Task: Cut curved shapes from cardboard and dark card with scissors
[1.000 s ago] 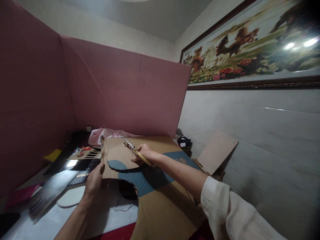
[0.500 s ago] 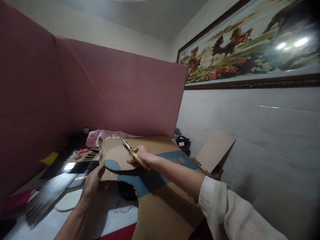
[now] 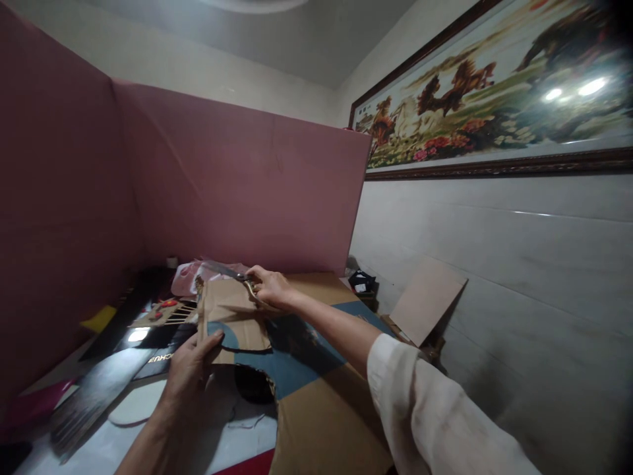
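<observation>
Grips scissors (image 3: 239, 277) in right hand (image 3: 271, 288), closed round the gold-toned handles. Points the tip left and slightly away from the body. Runs the long axis from handles at lower right to tip at upper left, on a shallow slant. Holds them above the far left part of a brown-and-blue cardboard sheet (image 3: 321, 415), tip over pink cloth (image 3: 188, 280). Blurs at the blades; can't tell if spread or together.

Pinches the sheet's left edge in left hand (image 3: 190, 369), thumb on top over a blue patch, fingers mostly hidden underneath. Shows a dark curved cut line right of that thumb, plus a ragged curved edge nearer the body. Stretches the sheet over the right side of a white bench (image 3: 230, 435), out of view at the bottom; can't tell its full long axis.

Left of the sheet: wooden sticks (image 3: 182, 313) with red bits beside them, a black item with gold lettering (image 3: 161, 359), a pale rounded flat piece (image 3: 137, 404), a yellow piece (image 3: 99, 319). Behind: pink panel (image 3: 242, 185). At right: plain board (image 3: 428, 300) leaning tilted near the wall, below a framed horse picture (image 3: 445, 99).
</observation>
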### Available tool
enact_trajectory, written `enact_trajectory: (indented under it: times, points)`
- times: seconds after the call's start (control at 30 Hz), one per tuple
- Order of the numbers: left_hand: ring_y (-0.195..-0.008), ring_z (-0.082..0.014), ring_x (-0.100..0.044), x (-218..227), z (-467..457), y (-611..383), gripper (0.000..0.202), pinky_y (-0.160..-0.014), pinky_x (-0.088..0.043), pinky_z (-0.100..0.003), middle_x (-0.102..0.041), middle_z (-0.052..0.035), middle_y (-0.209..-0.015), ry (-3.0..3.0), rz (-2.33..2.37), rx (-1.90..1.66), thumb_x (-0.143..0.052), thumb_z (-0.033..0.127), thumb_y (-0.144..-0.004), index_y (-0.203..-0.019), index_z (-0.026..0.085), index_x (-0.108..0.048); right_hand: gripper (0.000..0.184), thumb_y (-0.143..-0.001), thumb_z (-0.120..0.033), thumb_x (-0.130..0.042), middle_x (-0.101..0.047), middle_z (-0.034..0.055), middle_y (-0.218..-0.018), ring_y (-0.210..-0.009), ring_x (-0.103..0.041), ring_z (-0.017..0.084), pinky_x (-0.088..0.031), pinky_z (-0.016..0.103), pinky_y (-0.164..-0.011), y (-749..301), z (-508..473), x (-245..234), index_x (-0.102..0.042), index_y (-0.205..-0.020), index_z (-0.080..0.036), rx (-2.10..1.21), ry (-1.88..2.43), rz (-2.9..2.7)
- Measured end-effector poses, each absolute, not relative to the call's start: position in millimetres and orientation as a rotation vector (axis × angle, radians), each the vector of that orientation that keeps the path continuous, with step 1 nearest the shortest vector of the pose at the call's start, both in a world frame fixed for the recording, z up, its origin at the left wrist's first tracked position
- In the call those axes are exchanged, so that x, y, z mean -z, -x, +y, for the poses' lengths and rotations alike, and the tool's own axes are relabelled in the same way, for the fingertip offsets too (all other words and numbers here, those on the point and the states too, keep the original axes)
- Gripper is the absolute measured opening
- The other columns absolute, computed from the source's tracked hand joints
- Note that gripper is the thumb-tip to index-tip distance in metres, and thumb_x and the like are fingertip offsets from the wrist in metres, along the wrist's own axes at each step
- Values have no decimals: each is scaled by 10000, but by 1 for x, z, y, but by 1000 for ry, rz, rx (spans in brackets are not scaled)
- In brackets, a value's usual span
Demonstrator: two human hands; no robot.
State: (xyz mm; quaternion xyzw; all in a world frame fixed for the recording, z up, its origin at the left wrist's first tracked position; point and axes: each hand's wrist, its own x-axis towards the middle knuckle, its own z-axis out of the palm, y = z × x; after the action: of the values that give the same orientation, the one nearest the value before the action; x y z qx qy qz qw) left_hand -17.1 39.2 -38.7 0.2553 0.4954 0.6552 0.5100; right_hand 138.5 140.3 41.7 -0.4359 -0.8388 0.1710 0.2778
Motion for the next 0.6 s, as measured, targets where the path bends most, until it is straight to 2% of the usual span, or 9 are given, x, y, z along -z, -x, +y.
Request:
enact_trajectory:
  times: [0.1,0.27,0.5,0.6]
  points:
    - [-559,-112,-628,41,40,19,52,-461,-491,-223,-678,18,-710,-620,1205,-1586,-651,97,-826,-864,131,-659,498,-698,-168,-762,-688,-30,-1052,-1009,-629,190,-432,224,-799,-116,162,-43,-601,-1156,-279,-568,1023,-2412]
    - [-494,-109,-607,45,42,21,26,-492,-512,-245,-670,32,-618,-630,1197,-1598,-672,110,-805,-791,131,-663,592,-503,-35,-834,-643,-59,-909,-934,-602,176,-414,208,-764,-98,176,-50,-643,-1021,-246,-724,880,-2561]
    - [-521,-132,-641,46,48,22,74,-495,-522,-222,-713,-21,-623,-601,1220,-1619,-696,88,-745,-806,122,-719,505,-436,18,-817,-582,-85,-757,-806,-571,153,-425,212,-707,-117,185,-56,-606,-842,-197,-982,960,-2432]
    - [-543,-158,-662,44,47,21,87,-465,-518,-220,-737,-38,-653,-583,1246,-1624,-716,103,-711,-790,134,-733,419,-478,6,-800,-556,-93,-661,-673,-573,131,-444,204,-626,-135,190,-54,-589,-790,-178,-1152,1021,-2299]
